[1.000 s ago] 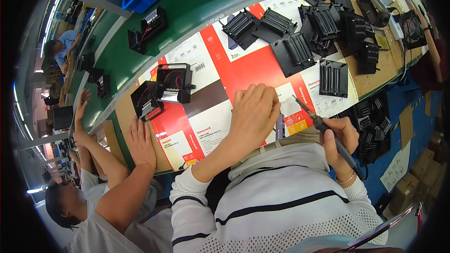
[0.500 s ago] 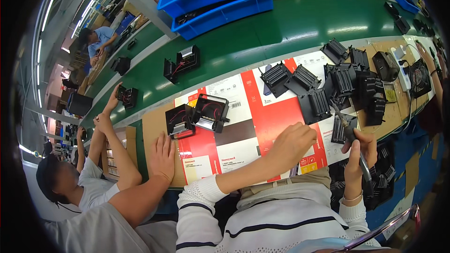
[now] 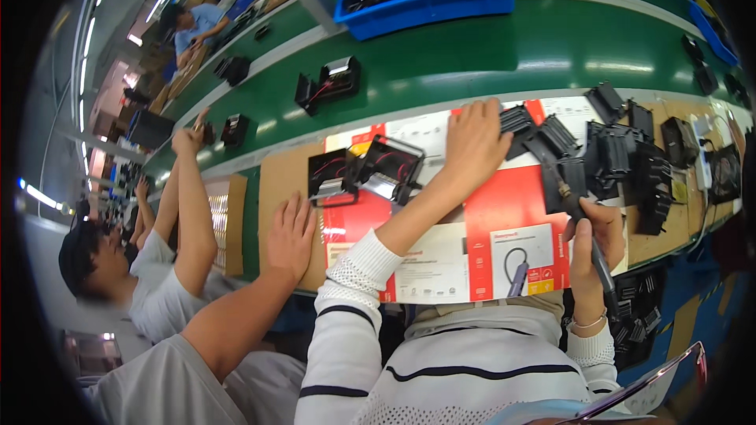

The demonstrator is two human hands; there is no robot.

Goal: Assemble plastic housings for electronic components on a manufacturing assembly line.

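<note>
My left hand [image 3: 475, 140] reaches over the red and white printed cardboard, its fingers stretched out beside a black ribbed plastic part [image 3: 516, 127]. I cannot see anything held in it. My right hand [image 3: 592, 248] is closed around the dark handle of a soldering iron [image 3: 602, 267]. The iron's metal tip points up and away from me, over another black part [image 3: 572, 175]. Left of my left arm lie two open black housings [image 3: 390, 171] with red wires and silvery pieces inside.
More black parts [image 3: 610, 149] are heaped at the right, near a white power strip [image 3: 701, 149] and a fan [image 3: 724, 169]. A co-worker's hand [image 3: 290, 240] lies flat on brown cardboard at the left. Stacked blue bins [image 3: 429, 12] stand on the green belt [image 3: 441, 51].
My left hand has moved away from me, from near the cardboard's front edge to the black parts, and its fingers have straightened. My right hand still holds the iron. The view has shifted.
</note>
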